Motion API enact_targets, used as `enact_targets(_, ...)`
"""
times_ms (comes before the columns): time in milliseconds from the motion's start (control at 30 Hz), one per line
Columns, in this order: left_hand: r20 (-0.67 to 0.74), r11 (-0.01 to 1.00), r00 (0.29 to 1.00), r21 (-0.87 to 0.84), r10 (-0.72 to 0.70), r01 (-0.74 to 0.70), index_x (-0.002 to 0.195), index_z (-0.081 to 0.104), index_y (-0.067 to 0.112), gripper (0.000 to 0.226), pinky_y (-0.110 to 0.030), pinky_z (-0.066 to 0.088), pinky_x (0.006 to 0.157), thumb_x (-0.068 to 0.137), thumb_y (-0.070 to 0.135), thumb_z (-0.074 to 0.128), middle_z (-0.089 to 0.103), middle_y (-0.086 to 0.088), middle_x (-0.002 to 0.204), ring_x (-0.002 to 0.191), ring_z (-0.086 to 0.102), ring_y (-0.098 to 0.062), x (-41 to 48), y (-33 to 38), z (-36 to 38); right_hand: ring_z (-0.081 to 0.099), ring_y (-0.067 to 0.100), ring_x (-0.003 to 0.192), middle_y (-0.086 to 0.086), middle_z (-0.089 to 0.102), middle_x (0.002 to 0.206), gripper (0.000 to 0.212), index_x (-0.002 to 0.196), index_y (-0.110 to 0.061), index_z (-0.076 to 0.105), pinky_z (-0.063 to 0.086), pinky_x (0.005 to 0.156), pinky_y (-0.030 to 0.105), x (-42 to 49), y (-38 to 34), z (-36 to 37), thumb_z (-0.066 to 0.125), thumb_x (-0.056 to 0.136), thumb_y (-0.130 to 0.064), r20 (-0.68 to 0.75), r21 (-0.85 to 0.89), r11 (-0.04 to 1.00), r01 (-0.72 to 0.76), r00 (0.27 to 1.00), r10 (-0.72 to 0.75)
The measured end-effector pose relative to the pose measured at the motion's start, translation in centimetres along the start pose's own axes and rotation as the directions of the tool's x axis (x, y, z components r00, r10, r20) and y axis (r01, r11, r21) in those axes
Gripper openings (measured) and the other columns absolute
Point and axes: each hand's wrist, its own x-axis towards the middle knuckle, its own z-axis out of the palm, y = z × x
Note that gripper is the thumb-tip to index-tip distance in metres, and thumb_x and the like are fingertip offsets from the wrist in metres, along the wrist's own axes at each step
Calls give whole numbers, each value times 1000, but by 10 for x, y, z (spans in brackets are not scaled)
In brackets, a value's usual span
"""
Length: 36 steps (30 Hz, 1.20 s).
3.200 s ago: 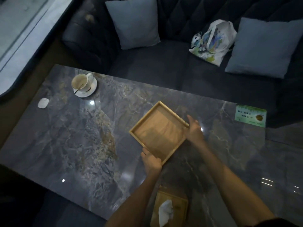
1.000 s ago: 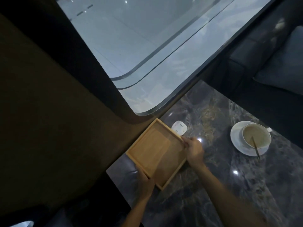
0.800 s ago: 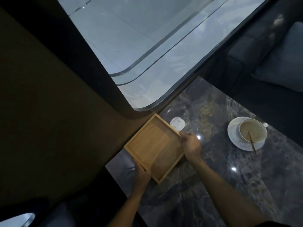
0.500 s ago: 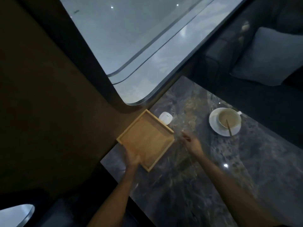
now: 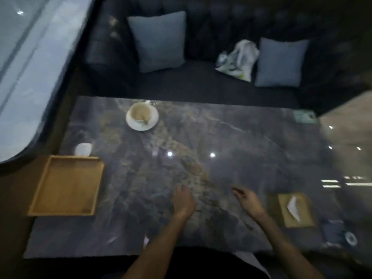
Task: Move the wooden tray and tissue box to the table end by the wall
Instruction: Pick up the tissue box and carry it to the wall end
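The empty square wooden tray (image 5: 67, 185) lies flat at the left end of the dark marble table (image 5: 201, 137), against the brown wall. The wooden tissue box (image 5: 296, 210), with a white tissue sticking out, sits near the table's right front. My left hand (image 5: 183, 200) hovers over the table's middle front, fingers loosely curled, holding nothing. My right hand (image 5: 248, 200) is open with fingers apart, a short way left of the tissue box and not touching it. The picture is blurred by motion.
A cup on a saucer (image 5: 142, 116) stands at the back left. A small white object (image 5: 83, 149) lies just behind the tray. A green card (image 5: 305, 116) is at the back right, a dark item (image 5: 338, 232) at the front right. A sofa with cushions (image 5: 159, 40) lies beyond.
Both hands have let go of the tray, which now rests by the wall. My view has swung right and both hands have moved to the table's middle, toward the tissue box.
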Motion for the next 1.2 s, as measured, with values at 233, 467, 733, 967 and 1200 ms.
enact_targets(233, 331, 990, 934, 1, 132, -140, 130, 52, 6, 60, -41, 44, 101, 80, 35, 38, 59, -24, 129, 118, 56, -38, -27, 120, 122, 68, 29, 93, 15, 74, 100, 36, 101, -7, 72, 47, 83, 30, -30, 126, -108, 46, 80, -19, -331, 10, 997, -82, 940, 80)
enact_targets(467, 390, 960, 920, -272, 46, 68, 135, 46, 4, 44, -37, 35, 112, 95, 23, 48, 50, -16, 141, 131, 47, -30, -74, 229, 203, 59, 34, 115, 20, 65, 121, 42, 118, -10, 64, 39, 105, 43, 4, 236, -158, 48, 81, -25, -162, 16, 997, -77, 984, 78)
enact_targets(733, 411, 577, 893, -690, -185, 437, 103, 65, 15, 28, -36, 62, 65, 89, 36, 56, 71, -14, 97, 75, 70, -27, -61, 241, 282, 50, 31, 122, 13, 55, 132, 41, 128, -12, 54, 38, 104, 38, 9, 237, -172, 50, 88, -21, 76, -76, 997, 11, 997, -5)
enact_targets(967, 26, 611, 925, -744, -378, 270, 133, 47, -1, 43, -41, 49, 94, 90, 3, 53, 62, -22, 123, 113, 59, -37, -94, 244, 230, 51, 25, 122, 5, 53, 134, 57, 133, -21, 47, 40, 106, 43, -13, 262, -150, 63, 81, -38, 386, -18, 999, -29, 922, 33)
enact_targets(1200, 140, 748, 974, -623, -178, 227, 142, 41, 19, 67, -49, 43, 108, 77, 33, 44, 53, -8, 139, 127, 51, -31, -83, 202, 259, 48, 32, 124, 5, 48, 132, 57, 136, -9, 42, 38, 106, 43, -22, 235, -104, 64, 85, -23, 269, 156, 949, -274, 936, 227)
